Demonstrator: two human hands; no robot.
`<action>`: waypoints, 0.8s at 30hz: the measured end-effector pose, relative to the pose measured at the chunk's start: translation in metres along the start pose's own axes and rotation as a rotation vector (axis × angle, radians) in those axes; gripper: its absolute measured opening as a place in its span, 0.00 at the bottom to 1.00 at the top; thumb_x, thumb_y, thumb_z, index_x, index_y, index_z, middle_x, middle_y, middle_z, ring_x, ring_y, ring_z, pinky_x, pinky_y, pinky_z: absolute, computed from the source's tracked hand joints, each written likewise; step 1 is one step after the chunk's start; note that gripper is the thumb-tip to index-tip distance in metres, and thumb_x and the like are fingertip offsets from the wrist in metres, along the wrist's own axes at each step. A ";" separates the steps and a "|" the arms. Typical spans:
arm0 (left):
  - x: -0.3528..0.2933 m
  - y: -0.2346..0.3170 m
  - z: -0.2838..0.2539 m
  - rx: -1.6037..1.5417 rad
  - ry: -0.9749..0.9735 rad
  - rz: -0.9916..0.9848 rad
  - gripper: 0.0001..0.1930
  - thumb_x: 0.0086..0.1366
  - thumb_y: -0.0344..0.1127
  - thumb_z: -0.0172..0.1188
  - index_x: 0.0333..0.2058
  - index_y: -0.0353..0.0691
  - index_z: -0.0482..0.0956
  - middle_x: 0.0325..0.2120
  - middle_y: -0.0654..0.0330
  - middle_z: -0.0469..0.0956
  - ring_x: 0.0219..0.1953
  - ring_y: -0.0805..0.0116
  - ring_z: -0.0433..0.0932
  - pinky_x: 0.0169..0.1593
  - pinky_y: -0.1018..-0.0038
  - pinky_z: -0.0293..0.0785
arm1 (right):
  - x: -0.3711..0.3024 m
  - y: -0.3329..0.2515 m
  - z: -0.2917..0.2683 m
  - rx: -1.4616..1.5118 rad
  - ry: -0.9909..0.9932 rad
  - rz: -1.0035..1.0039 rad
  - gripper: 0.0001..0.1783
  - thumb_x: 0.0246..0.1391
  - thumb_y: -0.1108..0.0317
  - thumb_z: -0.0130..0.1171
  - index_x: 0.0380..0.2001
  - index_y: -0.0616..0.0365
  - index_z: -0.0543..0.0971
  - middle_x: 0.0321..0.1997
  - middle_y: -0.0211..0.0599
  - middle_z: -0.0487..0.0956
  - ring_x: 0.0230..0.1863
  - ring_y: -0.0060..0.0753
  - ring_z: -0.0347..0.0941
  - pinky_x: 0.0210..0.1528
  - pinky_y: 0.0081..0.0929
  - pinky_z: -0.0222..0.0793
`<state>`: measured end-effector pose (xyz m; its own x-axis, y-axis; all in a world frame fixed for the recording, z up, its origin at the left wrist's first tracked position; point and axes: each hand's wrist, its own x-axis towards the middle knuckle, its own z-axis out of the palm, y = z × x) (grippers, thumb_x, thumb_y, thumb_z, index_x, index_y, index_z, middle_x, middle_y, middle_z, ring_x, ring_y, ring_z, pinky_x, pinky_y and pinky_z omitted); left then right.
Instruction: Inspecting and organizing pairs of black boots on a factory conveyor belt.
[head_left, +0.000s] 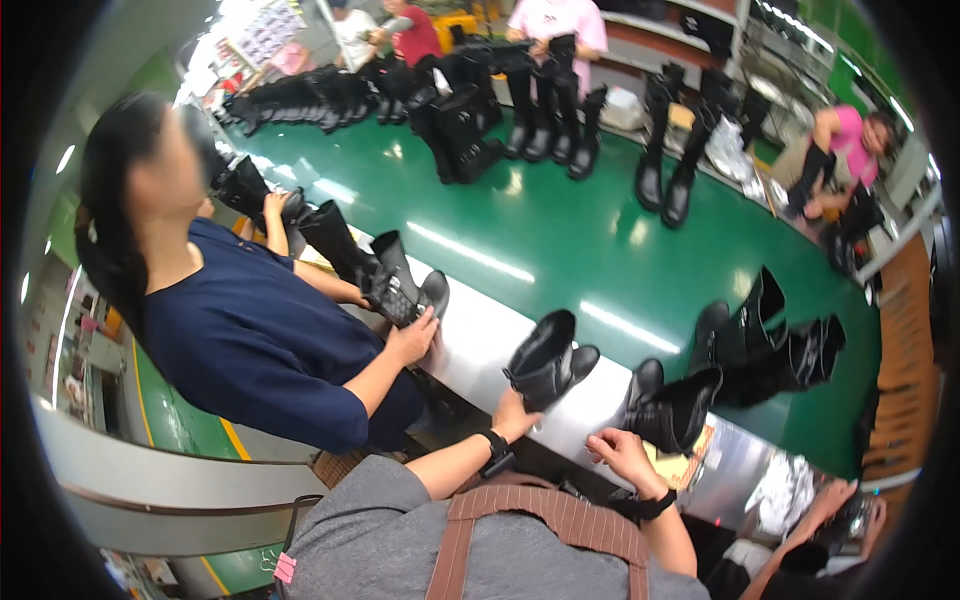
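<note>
A black ankle-high boot point(545, 350) leans over the metal edge of the bench in front of me, its opening tilted up and its rounded toe to the right. My left hand point(515, 415), with a dark band at the wrist, is closed on the boot's near side. My right hand point(622, 455) hovers near the bench edge with fingers loosely bent and slightly apart, nothing visible in it. Just beyond it, a black buckled boot point(680, 410) lies on its side with a second toe point(646, 378) beside it, partly over some yellowish paper point(680, 468).
At my left a co-worker in navy point(250, 320) handles black boots point(400, 285). More tall boots point(765, 345) lie to the right on the green surface point(520, 235). Crumpled white wrapping point(785, 495) and another person's hands point(830, 500) are at lower right.
</note>
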<state>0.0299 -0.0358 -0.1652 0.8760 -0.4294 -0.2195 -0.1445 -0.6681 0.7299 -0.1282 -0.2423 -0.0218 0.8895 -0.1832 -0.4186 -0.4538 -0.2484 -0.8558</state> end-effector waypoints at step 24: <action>0.071 0.103 0.134 -0.008 -0.577 0.106 0.06 0.63 0.29 0.58 0.38 0.36 0.74 0.27 0.60 0.78 0.30 0.69 0.78 0.36 0.73 0.75 | 0.033 0.161 0.008 -0.048 0.539 0.023 0.27 0.47 0.54 0.68 0.49 0.56 0.79 0.53 0.41 0.79 0.56 0.40 0.72 0.60 0.33 0.64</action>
<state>0.0156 -0.2169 -0.1921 0.4648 -0.7564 -0.4602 -0.2126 -0.5999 0.7713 -0.1721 -0.2812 -0.1758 0.7322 -0.6476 -0.2108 -0.4856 -0.2794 -0.8283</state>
